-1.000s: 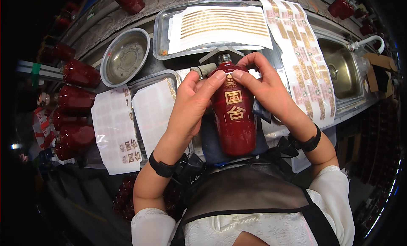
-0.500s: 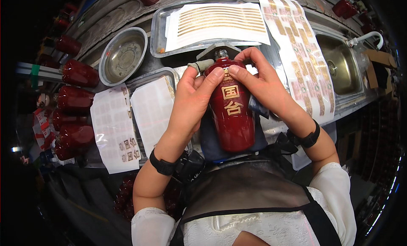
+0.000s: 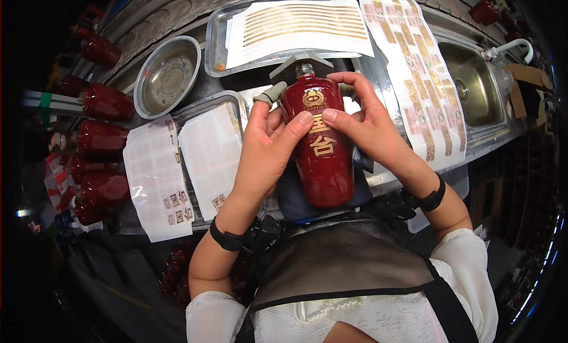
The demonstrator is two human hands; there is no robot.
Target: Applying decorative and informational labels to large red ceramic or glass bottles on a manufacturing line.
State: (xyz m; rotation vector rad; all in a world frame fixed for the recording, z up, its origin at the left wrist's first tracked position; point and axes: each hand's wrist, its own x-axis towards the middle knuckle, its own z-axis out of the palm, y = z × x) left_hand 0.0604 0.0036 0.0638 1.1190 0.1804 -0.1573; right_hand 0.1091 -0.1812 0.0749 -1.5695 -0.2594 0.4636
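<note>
A dark red glass bottle lies tilted in front of me, its bare threaded neck pointing away. Gold characters and a round gold emblem decorate its front. My left hand closes around the bottle's left side, with a grey-green wrap on a fingertip. Around the right side curls my right hand. Both thumbs press side by side on the upper gold character and partly cover it. The fingers behind the bottle are mostly hidden. Under its lower end is a dark blue cloth.
Decal sheets lie at left, some on a metal tray. A round metal basin stands behind them. Gold-striped sheets fill a far tray. At right are a long patterned sheet and a sink. Several red bottles line the left.
Both thumbs have slid down the bottle from the emblem to the upper gold character. The emblem now shows, while that character is partly covered. The view has shifted slightly.
</note>
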